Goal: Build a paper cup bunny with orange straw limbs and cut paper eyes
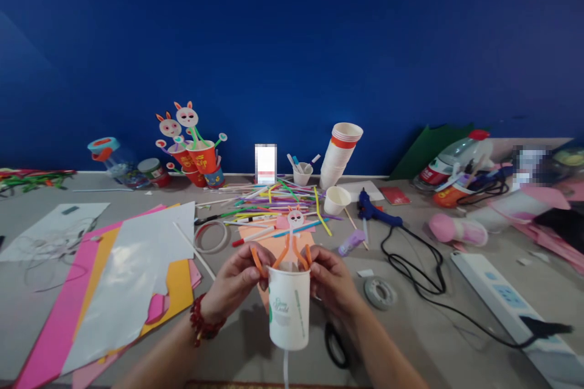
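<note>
A white paper cup [288, 310] with green print is upright between my two hands. Bent orange straws [283, 254] come out of its mouth and fold over the rim on both sides. My left hand [238, 276] is closed, pinching the orange straw at the cup's left edge. On the other side my right hand [332, 276] is closed around the right-hand orange straw, fingertips beside the rim. A small rabbit face [295, 217] stands above the cup on a pale straw. Another whitish straw [286, 368] hangs below the cup's bottom. The fingers behind the cup are partly hidden.
Scissors [336, 346] lie beside my right forearm, near a tape roll [380, 293]. A blue glue gun [376, 209] trails a black cord toward a power strip [506, 298]. Coloured paper sheets [123, 279] cover the left. Behind are loose straws, stacked cups [338, 158] and rabbit-faced red cups [201, 158].
</note>
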Motion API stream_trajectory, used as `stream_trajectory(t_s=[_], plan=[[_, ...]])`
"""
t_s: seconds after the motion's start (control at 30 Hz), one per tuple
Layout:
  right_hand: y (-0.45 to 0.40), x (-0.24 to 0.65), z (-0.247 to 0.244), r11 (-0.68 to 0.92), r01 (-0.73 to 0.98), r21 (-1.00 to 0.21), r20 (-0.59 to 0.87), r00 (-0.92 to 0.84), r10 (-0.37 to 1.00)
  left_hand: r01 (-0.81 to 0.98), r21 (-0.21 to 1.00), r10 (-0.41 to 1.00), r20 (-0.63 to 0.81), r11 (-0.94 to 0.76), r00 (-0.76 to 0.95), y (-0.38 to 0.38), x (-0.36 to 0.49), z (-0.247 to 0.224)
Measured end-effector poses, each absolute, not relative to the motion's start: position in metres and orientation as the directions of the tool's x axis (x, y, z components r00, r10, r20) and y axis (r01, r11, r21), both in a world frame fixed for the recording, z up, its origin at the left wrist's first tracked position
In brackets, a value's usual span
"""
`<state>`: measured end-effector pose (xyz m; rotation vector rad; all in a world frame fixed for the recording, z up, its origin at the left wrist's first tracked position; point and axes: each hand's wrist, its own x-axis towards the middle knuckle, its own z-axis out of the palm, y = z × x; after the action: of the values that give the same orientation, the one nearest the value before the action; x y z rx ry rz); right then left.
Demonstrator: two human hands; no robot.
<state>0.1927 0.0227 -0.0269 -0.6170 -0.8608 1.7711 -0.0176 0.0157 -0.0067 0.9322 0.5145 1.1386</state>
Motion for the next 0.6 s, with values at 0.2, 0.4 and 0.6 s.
stream_trajectory(t_s=[0.2, 0.4, 0.6], plan=[[0.0229, 0.1942, -0.0261, -0.205, -0.571, -0.795, 0.014, -0.355, 0.935, -0.540, 0.828, 0.906, 0.102, 0.151, 0.410, 0.0166, -0.0196, -0.0053], [0.0221, 0.1957, -0.0259, -0.179, -0.565, -0.805, 0.042, -0.356, 0.934, -0.509, 0.841, 0.910, 0.050, 0.185, 0.413, 0.0163, -0.0201, -0.0082], [0.0219, 0.1992, -0.0212, -0.165, -0.548, -0.820, 0.063, -0.373, 0.926, -0.491, 0.860, 0.926, 0.066, 0.136, 0.372, 0.0120, -0.0163, -0.0039]])
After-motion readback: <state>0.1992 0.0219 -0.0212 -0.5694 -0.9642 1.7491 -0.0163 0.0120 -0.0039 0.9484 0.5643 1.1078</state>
